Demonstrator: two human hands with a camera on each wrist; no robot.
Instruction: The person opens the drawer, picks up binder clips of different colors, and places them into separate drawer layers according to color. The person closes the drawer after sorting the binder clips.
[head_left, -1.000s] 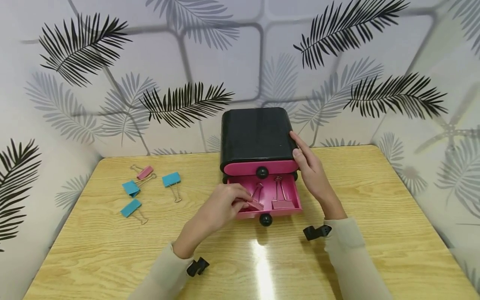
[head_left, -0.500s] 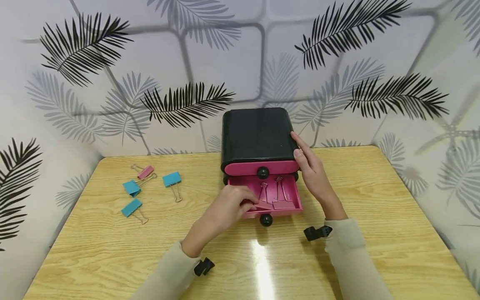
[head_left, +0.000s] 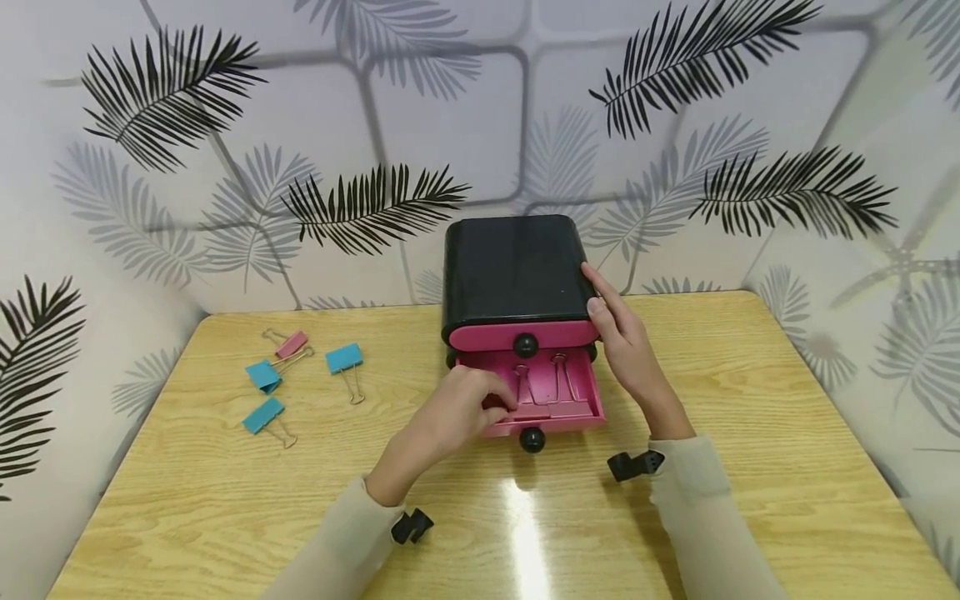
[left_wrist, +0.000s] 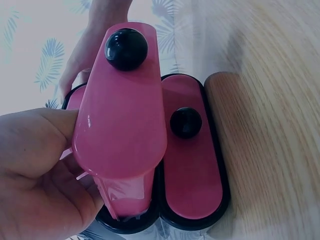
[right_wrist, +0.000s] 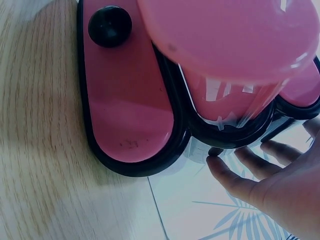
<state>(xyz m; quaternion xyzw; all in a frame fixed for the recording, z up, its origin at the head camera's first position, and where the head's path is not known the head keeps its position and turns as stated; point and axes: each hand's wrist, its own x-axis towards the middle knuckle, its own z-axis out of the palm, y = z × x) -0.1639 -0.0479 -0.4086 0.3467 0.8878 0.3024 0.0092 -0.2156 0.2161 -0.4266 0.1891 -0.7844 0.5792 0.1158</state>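
Note:
A small black chest of drawers [head_left: 517, 267] with pink fronts stands at the back of the table, its middle drawer [head_left: 592, 387] pulled out. Inside that drawer two pink binder clips lie side by side, wire handles toward the back: a left clip [head_left: 532, 412] and a right clip [head_left: 570, 408]. My left hand [head_left: 453, 408] reaches over the drawer's left side and its curled fingers pinch the left clip's end; the fingertips are partly hidden. My right hand [head_left: 626, 350] rests against the chest's right side, fingers extended along it.
On the table's left lie a pink binder clip [head_left: 292, 343] and several blue ones, such as one blue clip [head_left: 343, 357] and another [head_left: 262, 414]. A patterned wall covering [head_left: 480, 125] stands right behind the chest. A black knob [head_left: 532, 439] juts from the open drawer.
My left hand has shifted right within the drawer, and the left clip has turned from slanted to nearly level beside the right one. My right hand has stayed in place.

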